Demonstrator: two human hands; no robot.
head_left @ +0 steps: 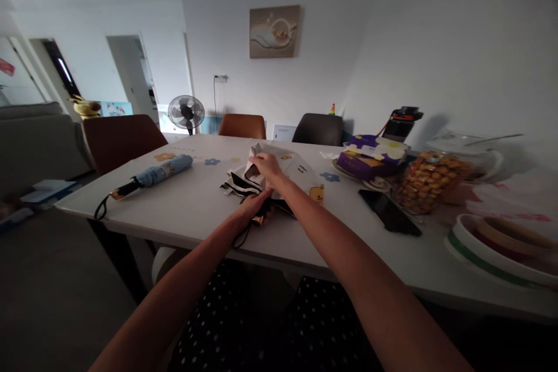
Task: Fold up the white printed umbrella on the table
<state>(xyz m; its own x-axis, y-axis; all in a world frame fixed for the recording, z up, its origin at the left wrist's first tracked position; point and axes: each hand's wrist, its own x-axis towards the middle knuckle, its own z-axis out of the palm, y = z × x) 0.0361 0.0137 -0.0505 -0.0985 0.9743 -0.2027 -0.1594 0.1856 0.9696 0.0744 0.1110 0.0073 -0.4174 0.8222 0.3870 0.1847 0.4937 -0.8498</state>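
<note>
**Head view: two bare hands on a half-gathered umbrella.** The cream umbrella (300,171) lies on the white table (196,203), near the front edge and directly ahead of the person. Its printed canopy is slack and spread in loose folds, and a dark striped hem shows at the left.

The left hand (254,207) is wrapped around the handle (260,220) end, fingers pressed together about it. The right hand (267,165) rests further along on the canopy, fingers curled down and pinching a fold of cloth. How firm that pinch is cannot be read at this size.

Judged by its present lie, the canopy is collapsed but not yet tidy — the panels are unrolled, and no closed strap can be seen around them. A blue umbrella (163,171) to the left, well apart, is rolled tight and slim, which gives a finished form for comparison. Gathering, rolling and fastening the cream one would thus appear to remain.

To the right of the hands are a dark phone (389,212), a jar (429,183) of golden snacks, a purple box (370,158) and stacked bowls (492,258) — none of them touched.
</note>
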